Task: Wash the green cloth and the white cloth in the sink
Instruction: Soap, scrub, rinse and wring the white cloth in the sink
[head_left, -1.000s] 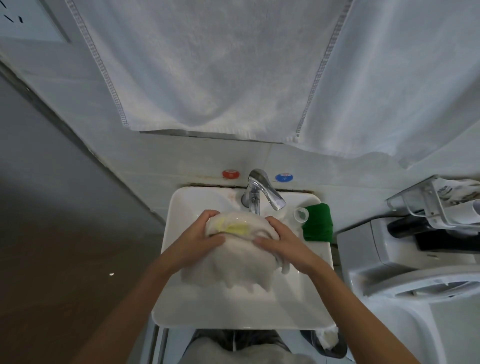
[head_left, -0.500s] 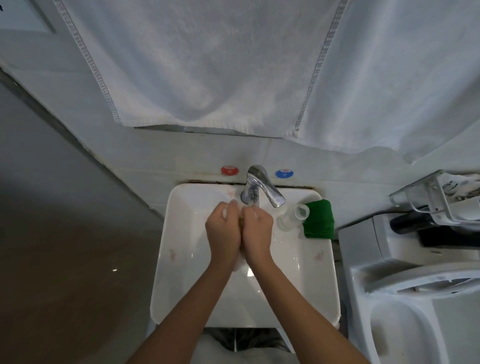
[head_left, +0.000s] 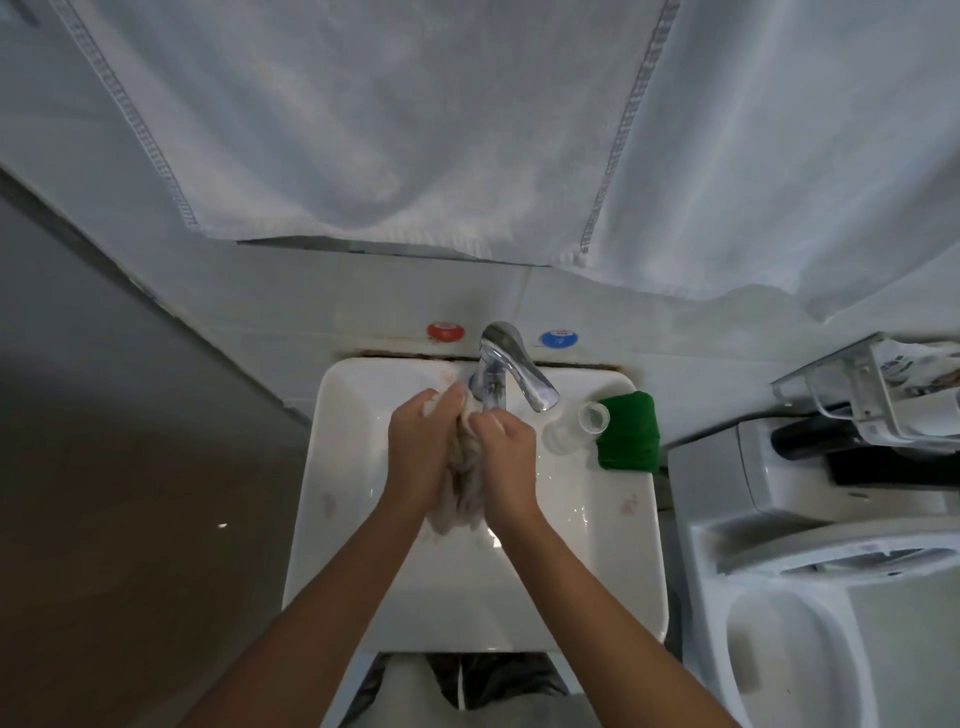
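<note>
A clear cup (head_left: 593, 417) sits beside a chrome faucet (head_left: 506, 371), under hanging towels (head_left: 363, 119).

white sink (head_left: 363, 571); green cloth (head_left: 627, 439) and clear cup (head_left: 584, 423) on its rim

Up top, two white towels (head_left: 374, 119) hang side by side over the pale tiled wall (head_left: 322, 301), stitched borders running down them. On the wall sit a red dot (head_left: 445, 331) and a blue dot (head_left: 558, 339), either side of the chrome tap (head_left: 511, 366). Left, a grey partition (head_left: 78, 312) slants down to a brown floor (head_left: 130, 519) with a small glint on it. Right, a white toilet (head_left: 810, 597), and above it a wire rack (head_left: 878, 384). The light is dim and cool.
</note>
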